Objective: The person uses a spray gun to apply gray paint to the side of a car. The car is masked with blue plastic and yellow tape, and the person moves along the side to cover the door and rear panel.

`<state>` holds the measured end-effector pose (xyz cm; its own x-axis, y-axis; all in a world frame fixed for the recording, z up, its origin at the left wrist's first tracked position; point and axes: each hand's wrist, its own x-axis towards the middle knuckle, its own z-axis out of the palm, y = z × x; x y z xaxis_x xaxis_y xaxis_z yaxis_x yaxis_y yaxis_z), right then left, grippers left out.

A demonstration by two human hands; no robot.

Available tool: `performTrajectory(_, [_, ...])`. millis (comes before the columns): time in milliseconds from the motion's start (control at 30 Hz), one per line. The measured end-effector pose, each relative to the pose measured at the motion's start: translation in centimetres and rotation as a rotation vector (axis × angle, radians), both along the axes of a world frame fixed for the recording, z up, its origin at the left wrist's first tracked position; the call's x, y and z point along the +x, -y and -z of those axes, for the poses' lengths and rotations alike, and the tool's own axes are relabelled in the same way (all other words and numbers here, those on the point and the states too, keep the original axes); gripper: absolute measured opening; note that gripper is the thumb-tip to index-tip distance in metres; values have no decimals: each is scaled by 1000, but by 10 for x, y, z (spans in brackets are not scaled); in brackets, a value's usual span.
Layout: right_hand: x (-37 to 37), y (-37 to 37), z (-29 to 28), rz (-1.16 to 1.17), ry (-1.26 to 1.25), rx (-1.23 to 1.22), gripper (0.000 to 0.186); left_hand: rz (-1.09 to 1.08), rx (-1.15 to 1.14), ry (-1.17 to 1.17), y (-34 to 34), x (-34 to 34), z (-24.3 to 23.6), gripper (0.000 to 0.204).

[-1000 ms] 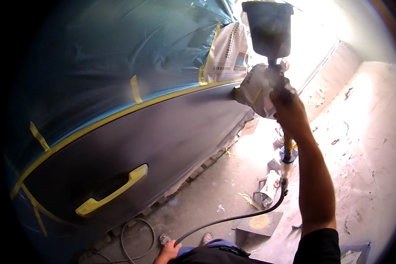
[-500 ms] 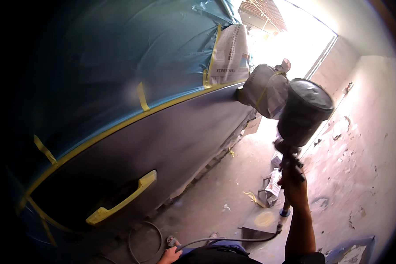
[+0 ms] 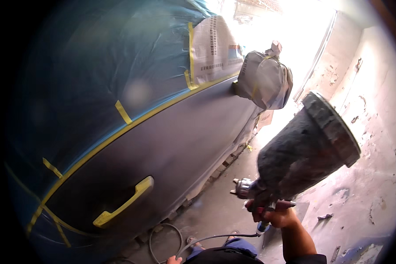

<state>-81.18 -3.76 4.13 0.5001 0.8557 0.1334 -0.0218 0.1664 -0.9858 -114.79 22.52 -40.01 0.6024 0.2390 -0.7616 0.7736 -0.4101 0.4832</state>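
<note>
My right hand (image 3: 280, 216) is closed round the grip of a spray gun (image 3: 295, 152), whose big dark cup tilts up to the right. Its metal nozzle (image 3: 244, 188) faces left toward a dark grey car door (image 3: 176, 136), apart from it. From the grip's lower end a grey air hose (image 3: 215, 236) runs left to my left hand (image 3: 174, 260), closed on it at the bottom edge and partly cut off. Yellow tape covers much of the door handle (image 3: 126, 202). A paper-wrapped side mirror (image 3: 266, 81) sticks out at the door's far end.
Blue plastic film (image 3: 119, 70) edged with yellow masking tape covers the car above the door, with newspaper (image 3: 213, 50) beside it. A stained, peeling wall (image 3: 361, 193) stands on the right. Hose loops (image 3: 165, 226) lie on the floor near my feet.
My right hand has brought the spray gun nearer and lower, turning its nozzle left toward the door. The view has shifted, and my left hand stays on the hose.
</note>
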Motion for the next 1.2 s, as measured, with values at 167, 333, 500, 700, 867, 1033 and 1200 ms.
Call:
performTrajectory(167, [32, 28, 25, 468, -105, -30, 34, -118, 114, 84, 21, -6, -5, 67])
performTrajectory(333, [71, 67, 32, 1231, -170, -239, 36, -189, 159, 30, 39, -5, -18, 63])
performTrajectory(500, [78, 90, 69, 1210, -268, -100, 34, -379, 42, -84, 53, -15, -34, 56])
performTrajectory(700, [40, 83, 142, 405, -139, -144, 19, -348, 243, -240, 77, -13, -54, 41])
performTrajectory(867, [55, 94, 207, 4, 197, -315, 24, -478, 182, -190, 118, -6, -66, 42])
performTrajectory(1033, [117, 152, 183, 632, -370, 8, 21, -376, 196, -226, 159, 25, -88, 43])
performTrajectory(1200, [150, 234, 216, 1165, -373, -250, 32, -395, 233, -193, 195, 17, -70, 46])
